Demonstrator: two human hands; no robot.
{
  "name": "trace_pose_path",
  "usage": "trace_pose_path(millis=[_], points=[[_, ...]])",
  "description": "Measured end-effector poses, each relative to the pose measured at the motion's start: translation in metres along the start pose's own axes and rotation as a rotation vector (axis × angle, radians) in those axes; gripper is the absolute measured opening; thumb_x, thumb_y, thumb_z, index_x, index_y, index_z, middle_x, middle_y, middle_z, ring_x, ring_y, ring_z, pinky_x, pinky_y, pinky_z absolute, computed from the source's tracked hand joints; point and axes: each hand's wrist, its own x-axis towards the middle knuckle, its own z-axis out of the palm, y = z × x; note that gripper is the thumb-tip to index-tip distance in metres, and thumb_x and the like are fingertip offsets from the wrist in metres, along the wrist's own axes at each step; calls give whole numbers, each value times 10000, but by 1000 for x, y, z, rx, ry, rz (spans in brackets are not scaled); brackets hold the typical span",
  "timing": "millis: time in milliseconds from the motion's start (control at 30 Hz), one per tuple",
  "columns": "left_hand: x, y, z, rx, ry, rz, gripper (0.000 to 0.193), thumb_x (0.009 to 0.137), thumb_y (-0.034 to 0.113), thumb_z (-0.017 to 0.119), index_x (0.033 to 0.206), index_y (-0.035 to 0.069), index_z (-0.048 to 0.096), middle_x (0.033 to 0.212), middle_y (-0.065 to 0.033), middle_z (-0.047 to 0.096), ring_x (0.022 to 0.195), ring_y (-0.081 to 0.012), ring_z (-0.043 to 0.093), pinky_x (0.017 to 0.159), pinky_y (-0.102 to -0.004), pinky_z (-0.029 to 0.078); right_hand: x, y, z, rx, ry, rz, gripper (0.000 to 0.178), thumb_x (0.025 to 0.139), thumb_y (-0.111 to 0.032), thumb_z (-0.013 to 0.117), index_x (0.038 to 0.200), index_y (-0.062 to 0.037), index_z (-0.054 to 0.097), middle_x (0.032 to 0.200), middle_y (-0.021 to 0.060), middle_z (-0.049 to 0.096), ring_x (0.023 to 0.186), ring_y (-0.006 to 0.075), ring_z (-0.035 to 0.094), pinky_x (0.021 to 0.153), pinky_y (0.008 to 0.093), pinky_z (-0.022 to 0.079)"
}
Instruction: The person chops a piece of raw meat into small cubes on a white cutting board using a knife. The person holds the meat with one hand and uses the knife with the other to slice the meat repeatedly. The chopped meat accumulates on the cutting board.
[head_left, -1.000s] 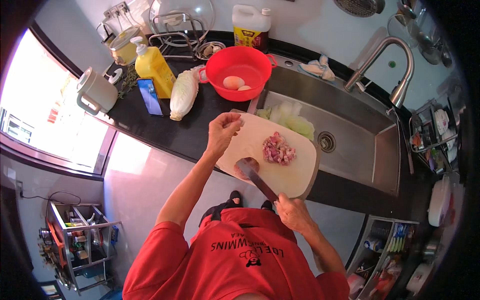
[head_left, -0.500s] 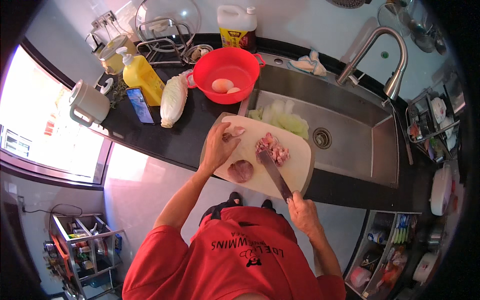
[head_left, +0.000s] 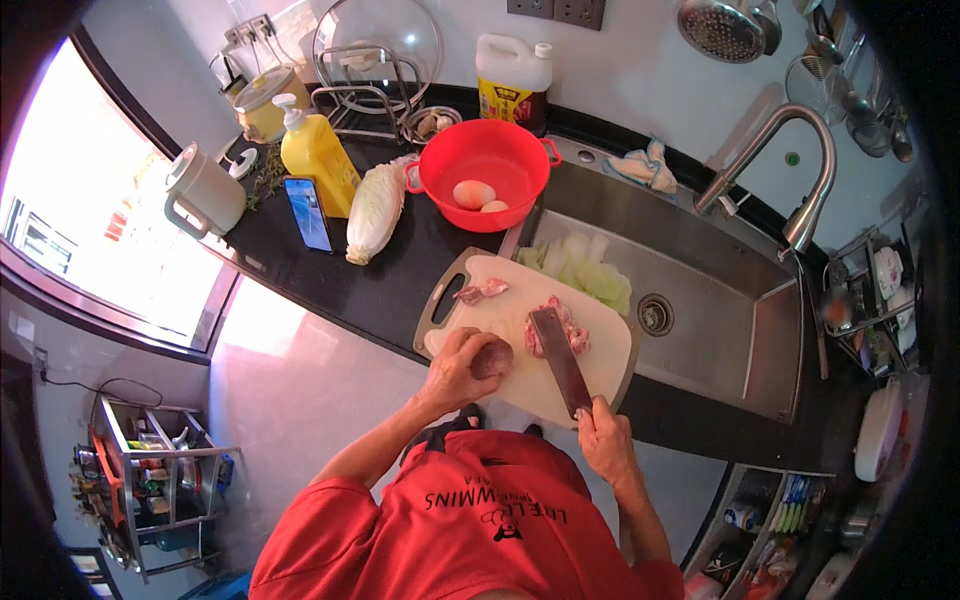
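Note:
My left hand [head_left: 453, 374] is closed around the side of a round, dark pink lump of raw meat [head_left: 493, 359] at the near left part of the cutting board [head_left: 505, 320]. In my right hand [head_left: 606, 436] is the handle of a cleaver [head_left: 562, 365]. Its broad blade points away from me and lies over part of a heap of chopped raw meat [head_left: 572, 330] on the right half of the board. A smaller strip of meat [head_left: 483, 291] sits alone near the far left, by the board's handle slot.
A red basin [head_left: 480, 150] holding two eggs stands behind the board. Left of it are a napa cabbage [head_left: 378, 215], a phone [head_left: 308, 214] and a yellow pump bottle [head_left: 320, 160]. The steel sink [head_left: 700, 310] at right contains pale green leaves [head_left: 580, 268] beneath a tall faucet [head_left: 770, 140].
My left hand has left the small meat strip, come nearer me and taken hold of the round lump. The cleaver stays in my right hand, its blade now over the heap. The view has shifted.

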Motion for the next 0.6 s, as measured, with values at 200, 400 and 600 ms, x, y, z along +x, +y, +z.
trace_pose_path(millis=[200, 400, 600], points=[[75, -20, -35, -34, 350, -164, 475, 623, 94, 766, 1033, 33, 534, 979, -147, 565, 929, -318, 548, 823, -388, 457, -6, -2, -3, 64, 23, 102, 180, 903, -144, 558, 837, -20, 445, 621, 231, 548, 623, 440, 586, 505, 483, 431], [110, -76, -18, 47, 228, -138, 488, 613, 152, 804, 1008, 29, 546, 983, -147, 550, 922, -297, 540, 806, -384, 456, -5, -6, 5, 150, 84, 97, 179, 902, -133, 564, 838, -19, 442, 606, 218, 549, 598, 434, 585, 497, 478, 426], [84, -36, -21, 318, 240, 253, 351, 689, 150, 737, 1001, 83, 590, 1050, -137, 542, 949, -340, 519, 834, -429, 436, -19, -2, 3, 40, 75, 138, 161, 897, -136, 563, 859, -28, 450, 595, 210, 556, 568, 416, 591, 505, 494, 437]])
